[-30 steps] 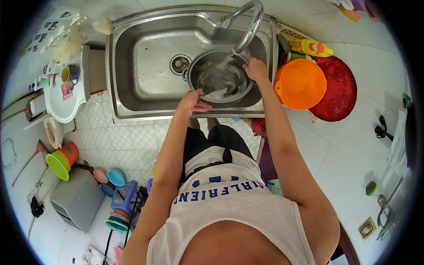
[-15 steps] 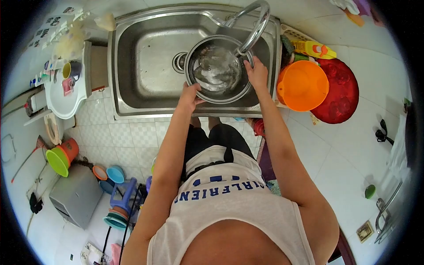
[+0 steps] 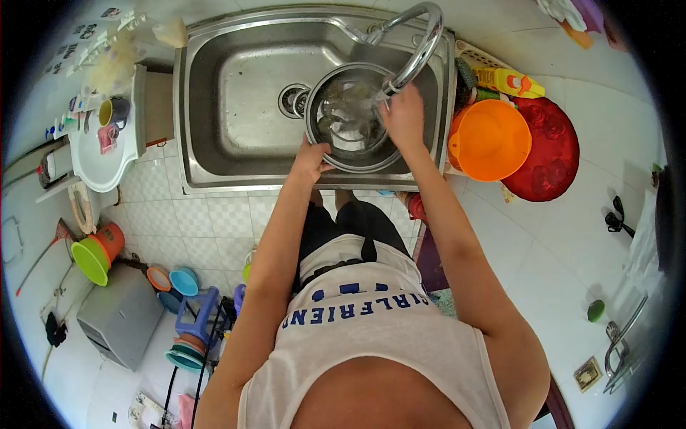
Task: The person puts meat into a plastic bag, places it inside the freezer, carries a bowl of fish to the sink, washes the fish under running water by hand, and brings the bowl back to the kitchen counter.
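Note:
A round metal pot [image 3: 349,150] with water in it stands in the right part of the steel sink [image 3: 250,107], beneath the faucet [image 3: 427,46]. Something dark lies in the water, too unclear to name. My left hand [image 3: 310,159] grips the pot's rim at its lower left, fingers curled round the edge. My right hand [image 3: 404,118] is at the pot's right side, close under the faucet's spout. Its fingers are bent and partly blurred, and what they hold, if anything, is hidden.
Right of the sink are an orange basin [image 3: 493,140], a yellow bottle [image 3: 509,82] and a red round mat [image 3: 550,150]. A white washbasin [image 3: 107,168] with a cup [image 3: 114,111] is at the left. The drain [image 3: 291,100] shows beside the pot.
My right hand has left the pot's right rim and moved up and inward to the spout. My left hand has taken hold of the rim. The pot has shifted slightly.

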Action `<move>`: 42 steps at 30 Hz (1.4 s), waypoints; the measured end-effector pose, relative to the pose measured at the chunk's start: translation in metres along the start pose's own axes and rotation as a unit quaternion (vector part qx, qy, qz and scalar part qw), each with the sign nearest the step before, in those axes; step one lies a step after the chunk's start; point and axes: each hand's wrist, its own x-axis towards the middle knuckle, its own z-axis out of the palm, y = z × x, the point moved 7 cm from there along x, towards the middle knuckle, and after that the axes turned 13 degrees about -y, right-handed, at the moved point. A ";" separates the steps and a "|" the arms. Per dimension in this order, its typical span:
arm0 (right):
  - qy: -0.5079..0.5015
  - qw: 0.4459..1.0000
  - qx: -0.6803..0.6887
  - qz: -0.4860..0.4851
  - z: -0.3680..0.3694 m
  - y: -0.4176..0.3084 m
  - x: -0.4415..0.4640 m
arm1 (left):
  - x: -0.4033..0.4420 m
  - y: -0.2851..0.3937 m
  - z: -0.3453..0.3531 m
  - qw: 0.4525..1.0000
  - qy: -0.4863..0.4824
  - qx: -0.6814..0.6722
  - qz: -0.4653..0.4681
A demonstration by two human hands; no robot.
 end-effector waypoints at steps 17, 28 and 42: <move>-0.047 0.996 0.037 -0.060 0.019 -0.036 0.023 | -0.008 0.015 0.015 0.997 -0.046 -0.057 0.010; -0.106 0.981 -0.127 -0.101 0.022 -0.028 0.170 | -0.013 0.014 0.004 0.999 -0.009 -0.038 0.014; 0.003 0.984 0.130 -0.119 -0.009 0.007 0.107 | -0.019 -0.005 -0.020 1.000 0.001 -0.001 0.000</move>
